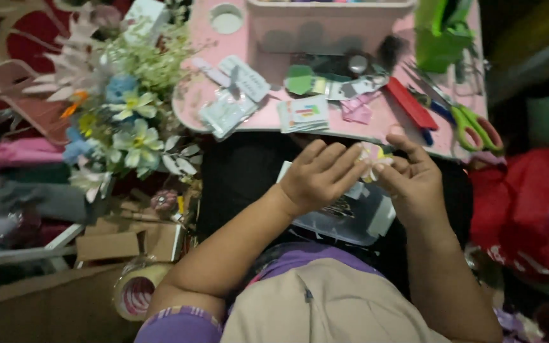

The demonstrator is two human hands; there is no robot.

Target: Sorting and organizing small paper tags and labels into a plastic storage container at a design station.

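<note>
Hands pinch small pale paper flower (373, 159) just below pink table (376, 130) edge | L hand (316, 178) fingers flat on it, R hand (411, 174) fingertips gripping | looks mid-assembly, scissors (471, 124) idle on table | clear box (351, 219) under hands

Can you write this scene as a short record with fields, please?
left hand: fingers bent, touching a small pale paper piece
right hand: pinching the same piece
below hands: clear plastic box on the lap
table: pink tray table
on table: green-handled scissors, red strip, paper packets
left side: artificial flowers, tape roll
</note>
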